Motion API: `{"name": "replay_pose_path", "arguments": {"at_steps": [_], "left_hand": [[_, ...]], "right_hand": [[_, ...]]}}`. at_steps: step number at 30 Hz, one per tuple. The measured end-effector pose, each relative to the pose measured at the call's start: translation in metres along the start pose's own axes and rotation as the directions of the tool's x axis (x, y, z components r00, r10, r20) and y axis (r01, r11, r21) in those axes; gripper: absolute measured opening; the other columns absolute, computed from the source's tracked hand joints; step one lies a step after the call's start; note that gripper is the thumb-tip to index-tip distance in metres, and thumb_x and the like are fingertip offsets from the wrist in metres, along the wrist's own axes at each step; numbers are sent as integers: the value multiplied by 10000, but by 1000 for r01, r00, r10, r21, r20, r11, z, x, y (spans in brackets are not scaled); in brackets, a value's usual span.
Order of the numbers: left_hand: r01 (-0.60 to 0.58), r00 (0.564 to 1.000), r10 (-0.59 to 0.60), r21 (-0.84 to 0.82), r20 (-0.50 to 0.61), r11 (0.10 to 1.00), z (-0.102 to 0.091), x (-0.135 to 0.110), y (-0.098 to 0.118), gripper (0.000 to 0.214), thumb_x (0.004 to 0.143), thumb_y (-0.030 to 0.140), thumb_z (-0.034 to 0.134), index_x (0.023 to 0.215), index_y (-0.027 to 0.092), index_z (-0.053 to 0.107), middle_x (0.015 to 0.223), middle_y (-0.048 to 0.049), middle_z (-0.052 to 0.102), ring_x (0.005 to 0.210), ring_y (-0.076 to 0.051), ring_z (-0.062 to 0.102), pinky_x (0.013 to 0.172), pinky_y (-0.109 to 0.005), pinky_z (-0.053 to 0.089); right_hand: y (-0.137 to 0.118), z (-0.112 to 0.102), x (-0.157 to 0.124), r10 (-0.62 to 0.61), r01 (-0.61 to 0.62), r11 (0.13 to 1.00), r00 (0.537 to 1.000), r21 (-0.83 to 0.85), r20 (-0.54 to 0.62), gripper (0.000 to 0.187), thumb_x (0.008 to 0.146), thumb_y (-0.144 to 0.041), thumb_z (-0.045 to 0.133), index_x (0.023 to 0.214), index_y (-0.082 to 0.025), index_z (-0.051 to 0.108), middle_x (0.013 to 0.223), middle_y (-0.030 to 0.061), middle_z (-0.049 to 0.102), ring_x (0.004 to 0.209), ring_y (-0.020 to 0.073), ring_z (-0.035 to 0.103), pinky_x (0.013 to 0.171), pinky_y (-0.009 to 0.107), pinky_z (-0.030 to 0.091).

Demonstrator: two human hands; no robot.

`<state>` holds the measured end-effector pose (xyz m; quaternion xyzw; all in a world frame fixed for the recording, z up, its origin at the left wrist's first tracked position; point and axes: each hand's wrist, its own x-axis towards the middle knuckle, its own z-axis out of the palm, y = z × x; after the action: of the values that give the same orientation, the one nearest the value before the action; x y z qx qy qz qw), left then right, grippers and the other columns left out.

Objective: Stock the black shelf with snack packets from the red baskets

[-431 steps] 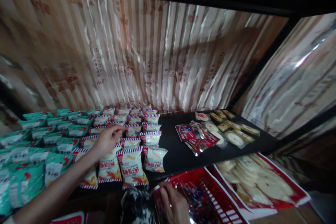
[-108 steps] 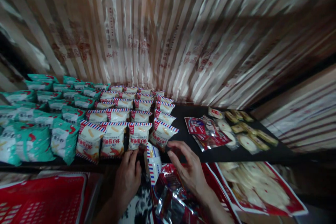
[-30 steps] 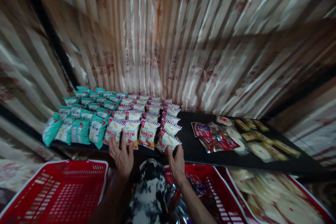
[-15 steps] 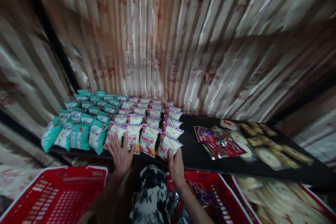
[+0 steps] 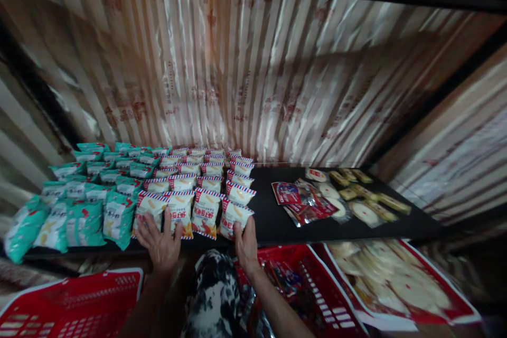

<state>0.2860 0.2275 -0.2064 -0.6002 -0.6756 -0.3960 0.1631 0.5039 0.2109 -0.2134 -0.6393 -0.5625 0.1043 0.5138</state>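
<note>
Rows of white snack bags (image 5: 206, 210) with red and blue striped edges stand on the black shelf (image 5: 273, 229). My left hand (image 5: 161, 240) rests with fingers spread against the front of two bags in the first row. At the right end of that row, my right hand (image 5: 246, 243) lies along the lower right side of the end bag (image 5: 233, 215), thumb on its front and fingers stretched along its edge. Neither hand lifts a bag. Teal snack bags (image 5: 119, 216) stand in rows directly left of the white ones.
Red flat packets (image 5: 307, 203) lie right of the bags, beside round pale packs (image 5: 366, 213) and yellowish bars (image 5: 394, 203). Below the shelf are a red basket (image 5: 91, 296) at left, another (image 5: 332, 296) with dark packets, and one with pale packs (image 5: 415, 285).
The view has swung to the right, so the shelf goods appear further left. Both hands keep nearly the same places against the front white bags.
</note>
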Motion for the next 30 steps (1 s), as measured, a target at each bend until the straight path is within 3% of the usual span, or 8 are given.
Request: {"name": "replay_pose_path", "arguments": {"at_steps": [5, 10, 13, 16, 20, 26, 30], "left_hand": [[-105, 994, 104, -47, -22, 993, -9, -8, 13, 727, 832, 297, 563, 1432, 333, 154, 1537, -103, -103, 1373, -440, 7, 1022, -695, 161], [-306, 943, 326, -202, 74, 930, -12, -19, 38, 680, 786, 258, 628, 1376, 380, 312, 1547, -52, -24, 1378, -410, 89, 1041, -616, 252], [-329, 926, 360, -231, 112, 916, -5, -22, 47, 623, 793, 296, 619, 1360, 347, 366, 1545, -70, 37, 1382, -393, 99, 1041, -607, 258], [-340, 916, 377, -234, 138, 911, 5, -23, 50, 655, 810, 351, 591, 1397, 263, 314, 1536, -129, 80, 1383, -388, 103, 1030, -602, 271], [-417, 893, 443, -227, 76, 880, 12, -21, 51, 751, 795, 391, 605, 1424, 192, 245, 1525, -172, 112, 1380, -373, 135, 1050, -582, 254], [-571, 808, 587, -322, -55, 755, 22, -9, 60, 637, 694, 469, 693, 1282, 373, 469, 1534, -46, 147, 1375, -346, 188, 1085, -556, 219], [-618, 766, 639, -351, -70, 703, 30, -3, 66, 605, 707, 458, 680, 1272, 361, 487, 1508, -53, 231, 1364, -318, 229, 1098, -520, 212]], "right_hand": [[-1, -6, 0, 35, -35, 999, 999, 30, 7, 473, 904, -459, 346, 1271, -173, 431, 1188, 123, 511, 1167, 241, 447, 986, 418, 376], [2, -6, 0, 42, -42, 999, 999, 25, 12, 491, 896, -472, 355, 1286, -179, 415, 1291, 134, 437, 1254, 255, 365, 1046, 458, 313], [1, -2, 1, 35, -35, 999, 999, 19, 28, 514, 895, -477, 353, 1314, -182, 383, 1366, 140, 370, 1293, 257, 323, 1057, 461, 303], [-1, 2, 1, 30, -30, 999, 999, 21, 41, 538, 899, -479, 337, 1338, -168, 349, 1406, 149, 319, 1316, 254, 295, 1070, 460, 291], [0, 6, 1, 44, -46, 998, 998, 43, 43, 599, 891, -494, 351, 1377, -151, 279, 1430, 162, 286, 1340, 263, 253, 1086, 482, 259], [2, 7, 0, 79, -86, 989, 995, 122, 67, 656, 878, -498, 396, 1411, -159, 222, 1454, 154, 260, 1356, 257, 229, 1110, 478, 218], [3, 2, -1, 88, -105, 972, 992, 209, 90, 647, 870, -497, 435, 1417, -208, 246, 1468, 107, 280, 1354, 241, 253, 1116, 447, 221]]}}
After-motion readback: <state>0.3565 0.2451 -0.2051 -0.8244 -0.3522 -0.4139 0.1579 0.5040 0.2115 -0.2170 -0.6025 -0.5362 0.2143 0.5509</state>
